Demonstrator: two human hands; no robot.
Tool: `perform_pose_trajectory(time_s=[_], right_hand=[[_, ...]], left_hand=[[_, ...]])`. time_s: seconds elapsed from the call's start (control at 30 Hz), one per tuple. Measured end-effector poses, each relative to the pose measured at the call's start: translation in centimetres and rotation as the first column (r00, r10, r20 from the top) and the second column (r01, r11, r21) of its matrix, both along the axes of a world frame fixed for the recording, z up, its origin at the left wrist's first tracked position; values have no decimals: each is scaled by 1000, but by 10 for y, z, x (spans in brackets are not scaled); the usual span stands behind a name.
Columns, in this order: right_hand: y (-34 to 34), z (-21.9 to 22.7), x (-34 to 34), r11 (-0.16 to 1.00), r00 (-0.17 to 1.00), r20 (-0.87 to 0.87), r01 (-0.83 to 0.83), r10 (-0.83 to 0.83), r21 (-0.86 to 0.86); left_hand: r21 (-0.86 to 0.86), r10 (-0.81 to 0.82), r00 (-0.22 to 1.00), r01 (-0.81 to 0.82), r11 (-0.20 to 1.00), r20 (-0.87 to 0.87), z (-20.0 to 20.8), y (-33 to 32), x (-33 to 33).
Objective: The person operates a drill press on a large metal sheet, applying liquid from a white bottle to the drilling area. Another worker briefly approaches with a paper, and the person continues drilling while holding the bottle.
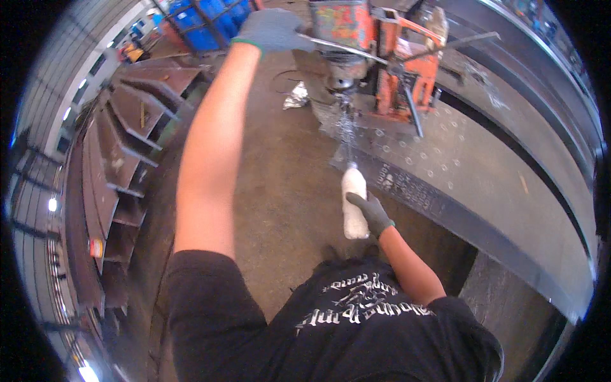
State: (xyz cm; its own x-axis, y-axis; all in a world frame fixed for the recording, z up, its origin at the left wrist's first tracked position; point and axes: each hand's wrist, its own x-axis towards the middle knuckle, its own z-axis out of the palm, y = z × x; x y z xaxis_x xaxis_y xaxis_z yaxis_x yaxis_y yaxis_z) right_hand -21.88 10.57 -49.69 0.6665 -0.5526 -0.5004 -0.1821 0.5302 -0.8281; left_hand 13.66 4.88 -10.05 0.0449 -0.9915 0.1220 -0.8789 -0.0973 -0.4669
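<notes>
In a steel workshop, over a long drilled steel beam [484,184], a white squeeze bottle [354,205] is gripped by the closed gloved right hand [372,213], its nozzle aimed beyond the fingertips so liquid is sprayed at the bit of the orange drill [382,57], whose feed lever [344,48] is grasped in the curled left hand [270,28].

We saw rusty steel brackets [130,121] stacked at left, blue drums [210,22] beyond them, and crumpled foil [296,97] on the concrete floor [280,210].
</notes>
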Motion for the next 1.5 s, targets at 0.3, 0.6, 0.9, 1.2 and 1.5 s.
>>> perform_pose_trajectory(time_s=[0.3, 0.6, 0.9, 1.2, 1.5], right_hand=[[-1, -13, 3, 989, 968, 240, 105, -79, -101], [-3, -14, -1, 996, 979, 200, 60, -46, -68], [-4, 1, 0, 998, 1000, 20, -15, 17, -63], [-3, -6, -1, 996, 998, -55, -36, 32, -81], [1, -12, 2, 963, 997, -80, -33, 12, -266]], left_hand=[[-27, 87, 992, -90, 996, -94, 9, 3, -21], [-30, 100, 985, -106, 994, -142, 6, 3, -18], [19, 113, 993, -112, 994, -38, 2, -4, -10], [-16, 71, 990, -73, 997, -121, 1, -3, -6], [-127, 8, 969, -41, 991, -249, -12, 0, -12]])
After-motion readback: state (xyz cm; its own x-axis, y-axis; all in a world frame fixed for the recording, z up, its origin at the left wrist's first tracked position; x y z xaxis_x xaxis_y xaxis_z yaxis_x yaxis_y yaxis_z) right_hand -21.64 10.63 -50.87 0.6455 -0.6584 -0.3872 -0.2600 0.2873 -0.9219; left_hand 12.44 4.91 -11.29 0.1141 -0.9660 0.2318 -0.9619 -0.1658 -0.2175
